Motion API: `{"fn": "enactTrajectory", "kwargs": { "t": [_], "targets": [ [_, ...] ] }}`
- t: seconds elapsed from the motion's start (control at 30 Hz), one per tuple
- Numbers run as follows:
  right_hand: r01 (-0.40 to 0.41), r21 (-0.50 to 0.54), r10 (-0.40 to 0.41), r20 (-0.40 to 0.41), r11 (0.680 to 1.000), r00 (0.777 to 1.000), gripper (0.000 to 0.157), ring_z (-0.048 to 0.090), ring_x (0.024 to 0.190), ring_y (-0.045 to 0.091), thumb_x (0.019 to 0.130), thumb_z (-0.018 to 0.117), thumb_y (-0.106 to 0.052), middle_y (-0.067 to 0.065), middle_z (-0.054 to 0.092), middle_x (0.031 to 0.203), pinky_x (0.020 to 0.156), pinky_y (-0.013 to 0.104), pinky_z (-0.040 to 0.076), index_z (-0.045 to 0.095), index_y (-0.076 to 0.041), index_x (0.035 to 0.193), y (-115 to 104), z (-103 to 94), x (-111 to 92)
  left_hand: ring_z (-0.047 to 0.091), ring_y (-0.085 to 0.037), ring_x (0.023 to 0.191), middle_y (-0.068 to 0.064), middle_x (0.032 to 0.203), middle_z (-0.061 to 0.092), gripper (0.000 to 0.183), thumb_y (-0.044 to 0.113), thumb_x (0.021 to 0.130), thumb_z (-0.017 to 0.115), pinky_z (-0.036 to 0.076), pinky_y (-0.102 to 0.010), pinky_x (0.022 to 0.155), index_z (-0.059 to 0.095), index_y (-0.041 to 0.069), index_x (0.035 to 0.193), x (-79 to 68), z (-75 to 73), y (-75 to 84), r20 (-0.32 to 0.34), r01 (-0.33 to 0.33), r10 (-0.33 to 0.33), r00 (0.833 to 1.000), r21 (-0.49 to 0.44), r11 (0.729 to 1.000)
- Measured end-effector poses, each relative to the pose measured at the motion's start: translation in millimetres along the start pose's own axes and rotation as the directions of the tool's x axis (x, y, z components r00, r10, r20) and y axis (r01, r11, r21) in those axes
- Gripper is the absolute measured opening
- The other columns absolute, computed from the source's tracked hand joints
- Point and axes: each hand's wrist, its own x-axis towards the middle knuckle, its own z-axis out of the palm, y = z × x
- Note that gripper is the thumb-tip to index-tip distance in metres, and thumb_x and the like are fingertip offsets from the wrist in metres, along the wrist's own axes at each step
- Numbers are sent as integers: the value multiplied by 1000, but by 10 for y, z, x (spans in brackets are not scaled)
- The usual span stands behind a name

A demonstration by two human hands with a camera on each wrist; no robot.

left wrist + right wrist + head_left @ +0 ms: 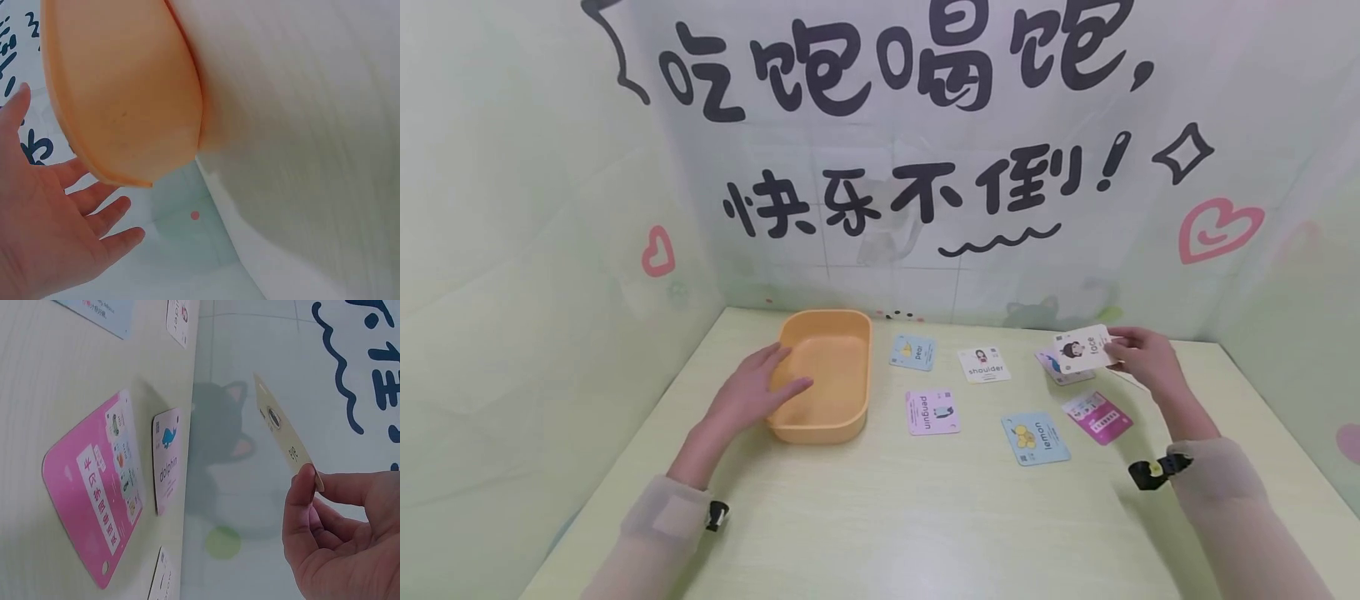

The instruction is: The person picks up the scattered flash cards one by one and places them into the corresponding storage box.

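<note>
My right hand (1152, 360) pinches a white card (1081, 350) between thumb and fingers, above the table's back right. "face" with a drawn head shows on the head-view side; the other side reads "eye" in the right wrist view. Below it lies a dolphin card (167, 459), partly hidden in the head view. A pink card (94, 487) lies nearer me. At the left, my left hand (748, 396) is at the side of an orange plastic basin (820, 434), fingers loosely spread by its rim. The basin holds nothing visible.
Between basin and right hand lie a pear card (913, 352), a shoulder card (985, 365), a penguin card (933, 413) and a lemon card (1036, 439). Another white card (161, 575) is partly cut off in the right wrist view. A printed wall covering (880, 287) stands behind the table.
</note>
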Motion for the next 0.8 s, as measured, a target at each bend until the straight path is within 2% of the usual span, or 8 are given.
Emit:
{"fn": "enactTrajectory", "kwargs": {
  "t": [0.13,0.43,0.63,0.8],
  "targets": [
    [17,21,-17,7,1000,1000,48,55,71,-8,101,53,-13,24,58,116,70,17,58,45,13,141,-75,53,16,28,-45,148,-24,161,29,90,65,93,53,27,-61,119,34,2,154,-37,56,26,-26,-25,25,999,13,1000],
    [31,42,-33,38,999,999,48,56,75,-7,101,53,-13,15,59,113,73,16,58,44,10,143,-279,135,4,26,-45,148,-23,163,24,91,64,93,54,28,-61,118,30,3,155,-103,136,36,-41,-27,29,999,31,999],
    [44,63,-47,58,997,997,48,57,80,-3,102,53,-15,17,58,117,73,14,56,44,7,144,-389,218,1,24,-45,149,-23,165,19,92,65,93,54,29,-62,118,28,3,156,-112,135,33,-31,-9,10,999,33,999],
    [53,65,-58,74,996,996,48,57,83,2,102,53,-15,17,57,120,75,15,56,45,5,145,-490,305,6,24,-47,149,-26,164,18,100,68,89,57,30,-63,116,25,2,157,-124,110,24,2,7,-7,1000,47,999]
  ]
}}
